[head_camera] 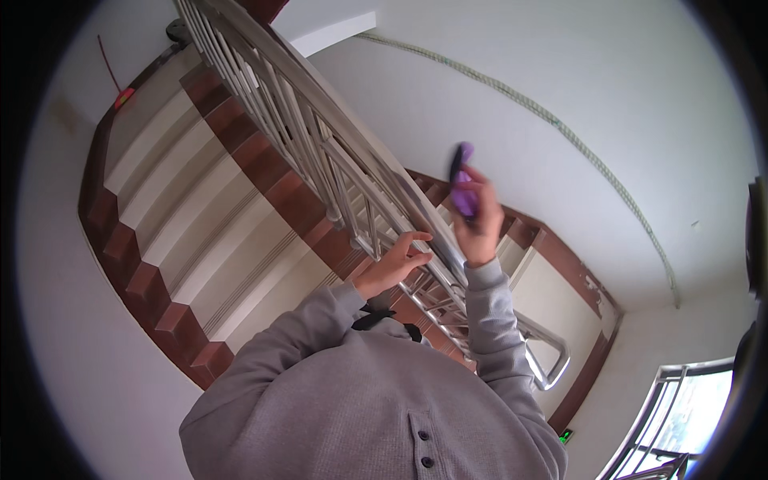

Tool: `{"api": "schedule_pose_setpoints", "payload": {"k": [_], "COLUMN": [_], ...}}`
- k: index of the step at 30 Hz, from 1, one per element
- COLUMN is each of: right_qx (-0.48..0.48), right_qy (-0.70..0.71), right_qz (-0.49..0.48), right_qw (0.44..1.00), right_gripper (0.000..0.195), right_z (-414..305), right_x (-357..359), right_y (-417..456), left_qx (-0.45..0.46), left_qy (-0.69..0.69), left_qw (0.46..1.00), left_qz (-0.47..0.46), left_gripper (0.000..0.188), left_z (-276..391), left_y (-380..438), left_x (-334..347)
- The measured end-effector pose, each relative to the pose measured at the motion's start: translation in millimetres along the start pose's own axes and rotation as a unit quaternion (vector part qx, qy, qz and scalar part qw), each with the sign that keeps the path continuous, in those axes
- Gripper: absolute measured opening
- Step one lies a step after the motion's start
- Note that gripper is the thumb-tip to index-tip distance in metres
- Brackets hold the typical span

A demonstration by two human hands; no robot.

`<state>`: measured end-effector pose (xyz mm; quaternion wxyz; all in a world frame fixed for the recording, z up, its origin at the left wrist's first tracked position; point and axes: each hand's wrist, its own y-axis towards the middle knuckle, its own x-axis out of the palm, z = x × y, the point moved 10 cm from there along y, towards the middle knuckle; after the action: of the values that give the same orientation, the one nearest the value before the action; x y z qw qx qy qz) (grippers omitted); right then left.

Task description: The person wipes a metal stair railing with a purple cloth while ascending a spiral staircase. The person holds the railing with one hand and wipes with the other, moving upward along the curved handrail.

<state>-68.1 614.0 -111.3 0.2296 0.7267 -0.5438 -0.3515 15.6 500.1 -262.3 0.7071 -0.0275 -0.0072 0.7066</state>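
Observation:
My right hand (480, 219) is raised beyond the metal handrail and closed around a purple and black object (465, 186), blurred, whose kind I cannot tell. My left hand (396, 264) holds nothing; its thumb and forefinger are apart, close to the stainless steel stair railing (384, 174). Whether the left fingertips touch the rail cannot be told. Both forearms reach forward in grey sleeves. Below the hands, the railing's bars partly hide the stairs.
Pale steps (222, 240) with red-brown edging run along the left of the railing. Another flight lies behind it, beside a white wall (540, 198). The rail's bent end (558, 360) stands at the right, near a barred window (678, 414). A red object (124, 97) lies upper left.

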Motion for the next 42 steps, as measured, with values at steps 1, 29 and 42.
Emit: {"api": "schedule_pose_setpoints", "payload": {"k": [1, 29, 42], "right_qx": [-0.018, -0.076, -0.161], "right_qy": [-0.030, -0.264, -0.262], "right_qz": [-0.084, -0.277, -0.326], "right_qw": [0.996, 0.921, 0.894], "right_gripper": [0.048, 0.053, 0.061], "right_z": [-11.2, 14.2, -5.5], "right_x": [22.9, 129.2, 144.3], "right_y": [5.4, -38.6, -20.7], "left_qx": [0.023, 0.174, 0.135], "left_qy": [0.028, 0.057, 0.056], "left_qw": [0.999, 0.980, 0.982], "left_qz": [0.018, 0.082, 0.123], "left_gripper": [0.047, 0.045, 0.051], "left_z": [-3.5, -38.1, -19.0], "left_y": [2.2, -127.7, -78.0], "left_x": [-3.1, -38.1, -25.0]}}
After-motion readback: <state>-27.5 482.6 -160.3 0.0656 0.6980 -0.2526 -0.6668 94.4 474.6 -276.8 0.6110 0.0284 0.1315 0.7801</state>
